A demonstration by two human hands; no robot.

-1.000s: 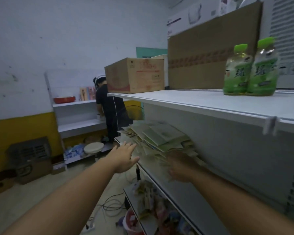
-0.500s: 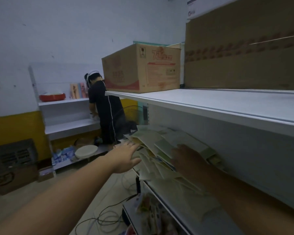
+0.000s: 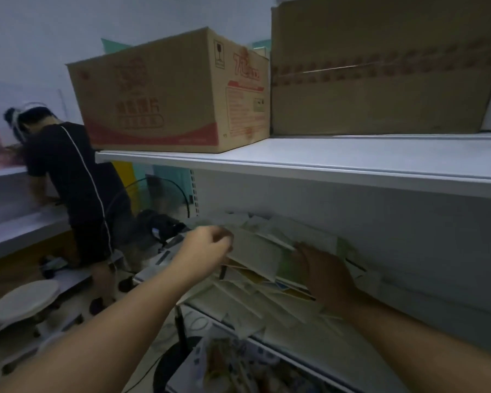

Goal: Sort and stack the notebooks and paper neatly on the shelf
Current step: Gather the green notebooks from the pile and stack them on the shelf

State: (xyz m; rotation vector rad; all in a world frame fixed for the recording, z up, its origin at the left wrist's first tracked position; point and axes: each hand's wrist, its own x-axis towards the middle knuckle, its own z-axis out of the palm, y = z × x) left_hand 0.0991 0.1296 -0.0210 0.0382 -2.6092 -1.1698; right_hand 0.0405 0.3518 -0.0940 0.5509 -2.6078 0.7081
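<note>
Notebooks (image 3: 255, 302): light, floppy, slippery.
Your left hand (image 3: 207, 251) pinches the top notebook (image 3: 255, 258) by its edge; your right hand (image 3: 323, 275) lies flat beside it. Grip spines.

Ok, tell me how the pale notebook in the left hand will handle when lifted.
Probably light and bendy: the pale notebook looks thin, and the left hand pinches only one edge. It may drag neighbours, since the pile lies loose and fanned.
</note>
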